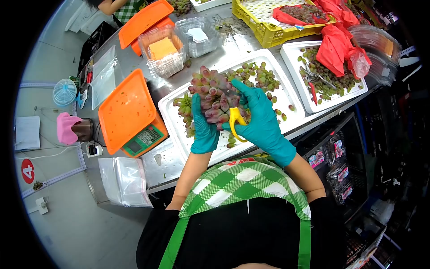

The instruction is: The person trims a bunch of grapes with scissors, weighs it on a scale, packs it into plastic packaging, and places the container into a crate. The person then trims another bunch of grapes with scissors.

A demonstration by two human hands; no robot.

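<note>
A bunch of reddish-purple grapes [212,93] is held up over a white tray [172,127]. My left hand [204,130], in a teal glove, supports the bunch from its left and lower side, thumb up along the fruit. In my right hand [264,119], gloved alike, are scissors with a yellow handle [236,123], held against the right side of the bunch. Their blades are hidden or too blurred to make out. Greener grapes [264,77] lie in the tray behind and beside the bunch, with loose ones to the right.
An orange-topped scale [127,112] stands left of the tray, near clear plastic bags [123,179]. Clear clamshell boxes [163,51] sit behind. To the right, another white tray [293,67] holds grapes, red plastic and red-handled scissors. A yellow crate [264,33] is at the back. Another person's arm [111,6] shows top left.
</note>
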